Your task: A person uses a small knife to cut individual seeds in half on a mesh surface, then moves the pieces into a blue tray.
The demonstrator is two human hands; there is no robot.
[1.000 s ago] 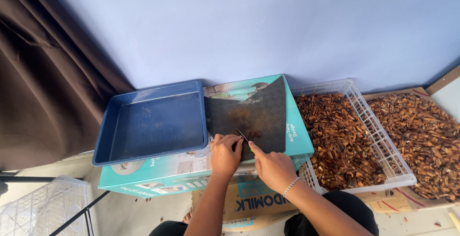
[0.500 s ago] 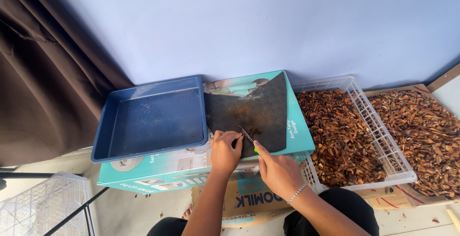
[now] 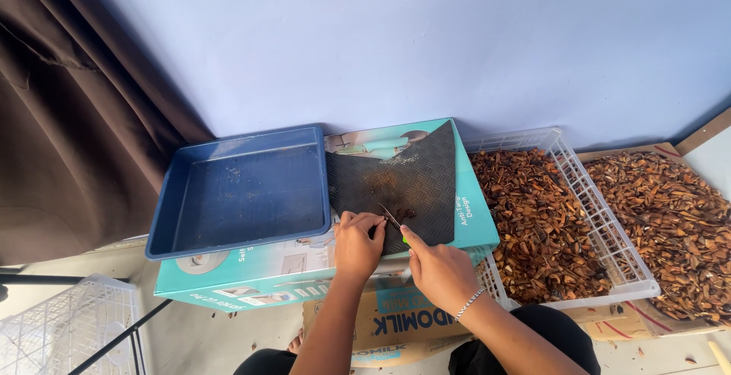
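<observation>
Close in, your left hand (image 3: 358,247) pinches its fingertips (image 3: 371,224) down on something small and dark on the black ribbed mat (image 3: 396,181); the piece itself is too small to make out. Your right hand (image 3: 440,268) is clenched around a thin knife (image 3: 391,215), its green handle just showing at the thumb and its blade angled across to meet the left fingertips, which seem to steady the piece for the cut.

The mat lies across the right half of a teal cardboard box (image 3: 472,226), apparently serving as a cutting pad that spares the box top and keeps the piece from sliding. Just beside it to the left, also on the box, sits a blue plastic tray (image 3: 164,226), within easy reach of your left hand.

To your right, a white slatted crate (image 3: 609,226) is heaped with brown dried pieces (image 3: 525,215), close to the knife hand. Beyond it, more of the same brown pieces (image 3: 670,215) are spread on flattened cardboard (image 3: 647,322). A brown curtain (image 3: 68,116) hangs at far left.
</observation>
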